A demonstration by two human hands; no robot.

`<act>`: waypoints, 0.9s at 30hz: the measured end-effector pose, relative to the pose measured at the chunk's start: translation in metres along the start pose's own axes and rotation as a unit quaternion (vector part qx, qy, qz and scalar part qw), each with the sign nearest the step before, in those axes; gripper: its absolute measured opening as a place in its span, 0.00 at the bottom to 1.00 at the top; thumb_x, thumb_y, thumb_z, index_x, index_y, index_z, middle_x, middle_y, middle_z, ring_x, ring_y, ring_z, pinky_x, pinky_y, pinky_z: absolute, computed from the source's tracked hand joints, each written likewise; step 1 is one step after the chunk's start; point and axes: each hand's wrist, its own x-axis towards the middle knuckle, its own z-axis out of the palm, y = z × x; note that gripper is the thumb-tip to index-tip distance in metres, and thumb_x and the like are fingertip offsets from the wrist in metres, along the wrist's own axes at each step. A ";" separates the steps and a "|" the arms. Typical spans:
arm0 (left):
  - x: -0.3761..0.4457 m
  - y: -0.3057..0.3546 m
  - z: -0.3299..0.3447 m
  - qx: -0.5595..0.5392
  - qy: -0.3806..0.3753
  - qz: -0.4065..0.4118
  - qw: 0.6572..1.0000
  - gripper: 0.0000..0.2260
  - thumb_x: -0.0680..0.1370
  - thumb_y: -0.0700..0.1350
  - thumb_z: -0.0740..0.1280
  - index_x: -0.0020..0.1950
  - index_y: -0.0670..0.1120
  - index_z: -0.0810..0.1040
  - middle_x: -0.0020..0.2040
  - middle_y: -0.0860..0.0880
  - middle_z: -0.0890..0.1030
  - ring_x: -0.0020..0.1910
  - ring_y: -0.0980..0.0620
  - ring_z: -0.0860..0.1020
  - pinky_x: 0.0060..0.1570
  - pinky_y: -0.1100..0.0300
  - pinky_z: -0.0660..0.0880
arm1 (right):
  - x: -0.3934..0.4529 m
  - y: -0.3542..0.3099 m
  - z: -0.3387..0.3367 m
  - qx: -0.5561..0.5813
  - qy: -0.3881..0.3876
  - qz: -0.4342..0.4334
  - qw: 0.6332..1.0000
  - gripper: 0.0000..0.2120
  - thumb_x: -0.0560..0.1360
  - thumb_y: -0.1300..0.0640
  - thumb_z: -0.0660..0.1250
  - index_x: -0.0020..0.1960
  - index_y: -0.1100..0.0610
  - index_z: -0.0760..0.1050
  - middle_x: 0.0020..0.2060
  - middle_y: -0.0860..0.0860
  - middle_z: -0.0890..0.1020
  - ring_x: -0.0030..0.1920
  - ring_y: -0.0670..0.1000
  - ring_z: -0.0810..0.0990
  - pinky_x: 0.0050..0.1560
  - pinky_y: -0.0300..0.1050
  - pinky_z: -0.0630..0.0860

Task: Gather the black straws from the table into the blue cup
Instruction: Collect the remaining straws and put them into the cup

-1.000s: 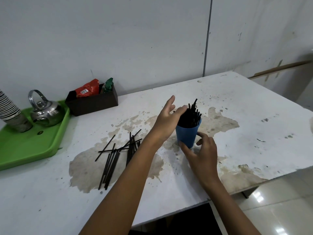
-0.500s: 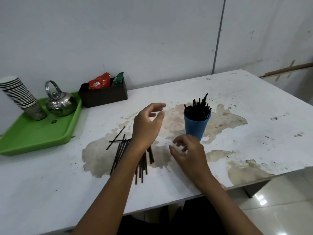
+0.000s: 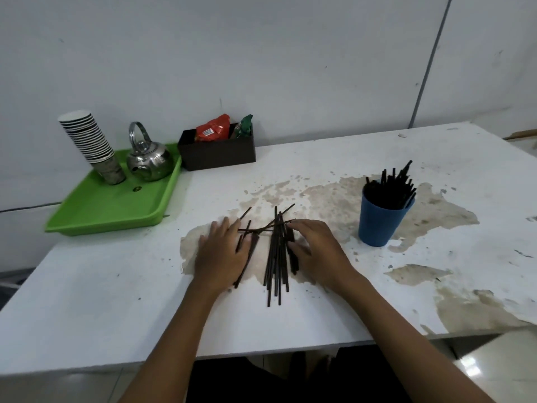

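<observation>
Condition: my left hand lies flat on the tabletop, fingers extended and pressing on the left part of the loose black straws. My right hand sits at the right edge of the same pile, fingers loosely curved over the outermost straws; I cannot tell whether any straw is actually pinched. Neither hand has lifted anything. The pile lies between my hands, mostly parallel, with a few straws crossed at the far end. The blue cup stands upright well to the right, apart from both hands, already packed with black straws.

Hazards, as I judge them:

1. Rolling. The straws are thin and round. If I sweep the hands together unevenly, some will likely roll out under the palms or toward the near edge.
2. Crossed straws. Those lying across the far end may snag the bundle and fan it out on lifting.
3. Incomplete grasp. Flat straws on a hard surface are hard to get under, so stragglers may be left behind.
4. Full cup. Forcing another bundle in could tip the cup or eject straws already seated.
5. Stained surface. Patches under the pile may be damp, though I cannot confirm it.
</observation>
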 end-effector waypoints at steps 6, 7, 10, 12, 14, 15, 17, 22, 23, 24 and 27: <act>-0.001 0.017 0.015 0.015 0.046 -0.013 0.999 0.24 0.81 0.65 0.52 0.74 0.60 0.67 0.78 0.56 0.64 0.79 0.43 0.55 0.73 0.33 0.47 | 0.017 -0.004 0.009 -0.031 0.009 0.027 0.999 0.22 0.78 0.49 0.64 0.71 0.52 0.68 0.69 0.46 0.70 0.70 0.46 0.61 0.66 0.36 0.57; -0.001 0.019 0.016 0.013 0.070 -0.015 0.997 0.22 0.80 0.65 0.55 0.72 0.60 0.70 0.76 0.57 0.68 0.78 0.45 0.60 0.72 0.33 0.51 | 0.019 -0.004 0.010 -0.033 0.010 0.028 0.999 0.23 0.79 0.48 0.64 0.72 0.52 0.67 0.70 0.47 0.70 0.71 0.46 0.61 0.68 0.37 0.57; -0.002 0.018 0.017 0.015 0.147 -0.008 0.989 0.16 0.77 0.62 0.61 0.63 0.61 0.77 0.62 0.58 0.79 0.65 0.48 0.73 0.66 0.41 0.66 | 0.020 -0.002 0.015 -0.060 -0.003 0.029 0.998 0.23 0.80 0.46 0.60 0.73 0.51 0.66 0.73 0.46 0.67 0.75 0.48 0.58 0.74 0.44 0.57; -0.004 0.017 0.018 0.009 0.175 0.003 0.984 0.13 0.77 0.60 0.63 0.59 0.61 0.78 0.55 0.58 0.82 0.58 0.49 0.75 0.58 0.47 0.70 | 0.020 -0.001 0.018 -0.080 -0.015 0.022 0.996 0.20 0.81 0.47 0.57 0.72 0.50 0.68 0.72 0.46 0.69 0.75 0.49 0.59 0.75 0.47 0.57; -0.005 0.018 0.017 -0.022 0.186 0.012 0.982 0.11 0.77 0.59 0.65 0.57 0.60 0.79 0.49 0.59 0.83 0.54 0.50 0.77 0.56 0.50 0.71 | 0.021 -0.002 0.019 -0.080 -0.020 0.014 0.996 0.18 0.82 0.48 0.55 0.70 0.49 0.69 0.71 0.45 0.71 0.75 0.49 0.60 0.75 0.49 0.57; -0.006 0.018 0.016 -0.050 0.189 0.014 0.981 0.10 0.76 0.58 0.66 0.57 0.61 0.79 0.45 0.59 0.83 0.52 0.51 0.78 0.56 0.49 0.72 | 0.020 -0.002 0.018 -0.073 -0.020 0.013 0.997 0.18 0.82 0.48 0.55 0.70 0.48 0.70 0.70 0.44 0.72 0.75 0.49 0.60 0.75 0.50 0.58; -0.006 0.015 0.014 -0.102 0.191 0.010 0.976 0.10 0.75 0.59 0.68 0.56 0.61 0.80 0.36 0.62 0.79 0.48 0.52 0.79 0.56 0.48 0.75 | 0.019 -0.002 0.017 -0.048 -0.011 0.013 0.999 0.17 0.82 0.49 0.55 0.69 0.49 0.71 0.69 0.44 0.73 0.75 0.48 0.60 0.74 0.48 0.59; -0.007 0.012 0.015 -0.103 0.208 0.031 0.972 0.11 0.77 0.60 0.66 0.46 0.57 0.85 0.39 0.59 0.84 0.43 0.50 0.78 0.49 0.50 0.76 | 0.013 -0.003 0.013 -0.007 0.004 0.017 1.000 0.17 0.82 0.52 0.56 0.70 0.50 0.71 0.67 0.46 0.75 0.73 0.48 0.62 0.70 0.41 0.61; -0.008 0.012 0.015 -0.109 0.217 0.032 0.970 0.11 0.77 0.59 0.66 0.45 0.56 0.86 0.38 0.58 0.85 0.42 0.49 0.78 0.46 0.51 0.76 | 0.012 -0.003 0.012 -0.005 0.008 0.021 1.000 0.17 0.82 0.52 0.56 0.70 0.50 0.71 0.67 0.46 0.75 0.72 0.47 0.63 0.69 0.41 0.62; -0.008 0.011 0.015 -0.119 0.225 0.027 0.967 0.12 0.77 0.58 0.66 0.45 0.55 0.86 0.38 0.57 0.85 0.42 0.49 0.78 0.43 0.53 0.76 | 0.011 -0.004 0.011 0.001 0.017 0.025 1.000 0.17 0.82 0.52 0.56 0.69 0.50 0.71 0.66 0.46 0.75 0.71 0.47 0.65 0.68 0.41 0.63; -0.011 0.009 0.014 -0.126 0.245 -0.001 0.961 0.11 0.77 0.58 0.67 0.45 0.54 0.87 0.40 0.57 0.86 0.44 0.48 0.77 0.40 0.53 0.76 | 0.009 -0.006 0.007 0.038 0.053 0.026 0.998 0.13 0.81 0.54 0.60 0.64 0.50 0.76 0.60 0.45 0.78 0.64 0.47 0.71 0.61 0.36 0.64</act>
